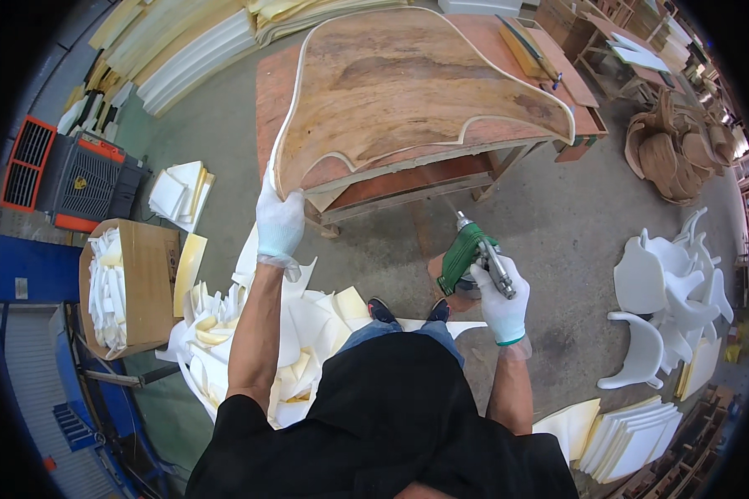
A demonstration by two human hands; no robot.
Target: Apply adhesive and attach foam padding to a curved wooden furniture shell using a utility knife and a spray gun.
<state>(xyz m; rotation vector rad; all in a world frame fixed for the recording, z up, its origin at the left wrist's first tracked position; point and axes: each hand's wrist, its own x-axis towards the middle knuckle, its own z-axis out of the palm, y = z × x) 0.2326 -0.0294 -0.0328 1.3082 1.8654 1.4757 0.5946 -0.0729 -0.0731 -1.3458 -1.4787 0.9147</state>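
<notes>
A large curved plywood panel (399,87) with a wavy near edge and a pale rim rests on a reddish workbench (272,100). My left hand (278,223), in a white glove, is closed on the panel's near left corner. In my gloved right hand (505,309) is a spray gun (495,270) with green wrapping around its body. Its metal nozzle points forward toward the bench, apart from the panel. My right fingers are wrapped round the gun's handle. The panel hides most of the bench top.
Foam offcuts (308,341) are heaped on the floor by my left leg, near a cardboard box (151,287) of white scraps. A grey and orange machine (96,179) stands at left. White curved pieces (666,283) and plywood shells (674,150) are piled at right.
</notes>
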